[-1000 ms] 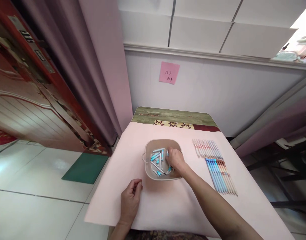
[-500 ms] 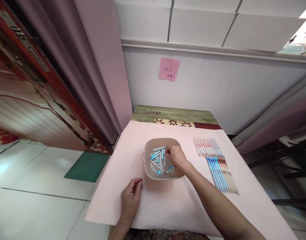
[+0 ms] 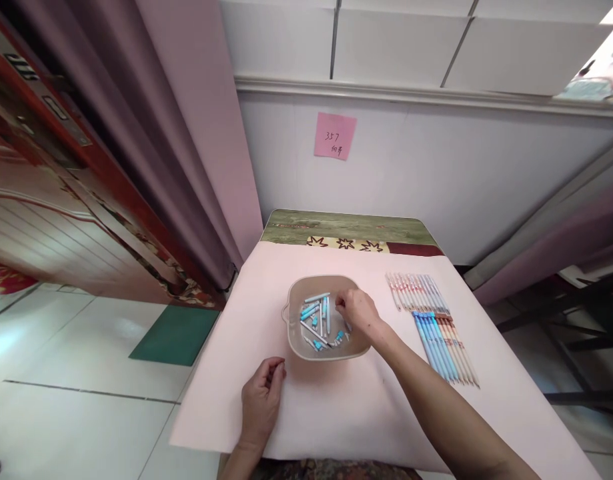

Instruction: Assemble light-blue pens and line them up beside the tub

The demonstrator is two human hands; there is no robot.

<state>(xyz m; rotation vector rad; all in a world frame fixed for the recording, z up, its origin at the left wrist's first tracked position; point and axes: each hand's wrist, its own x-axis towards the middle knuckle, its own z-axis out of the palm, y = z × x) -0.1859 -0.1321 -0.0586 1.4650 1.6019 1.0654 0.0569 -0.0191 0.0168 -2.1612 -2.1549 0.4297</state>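
A beige plastic basin (image 3: pixel 295 288) stands on the pink-covered table. Inside it lie several loose pen parts (image 3: pixel 317 313): white and light-blue barrels, thin refills and small blue pieces. My right hand (image 3: pixel 359 310) reaches over the basin's right side, its fingertips pinched together; whatever they hold, if anything, is hidden from me. Left of and nearer than the basin, my left hand (image 3: pixel 263 393) rests on the table with its fingers curled and thumb against them. Nothing shows between those fingers.
Right of the basin, pale patterned pens (image 3: pixel 417 293) lie side by side in a row. Below them are blue pens (image 3: pixel 435 348) and brown-topped cream pens (image 3: pixel 457 353). A pink note (image 3: pixel 335 135) is stuck to the wall behind the table (image 3: pixel 336 413).
My right hand has shifted slightly right inside the basin, away from the pen parts. My left hand stays in place. The view has tilted a little.
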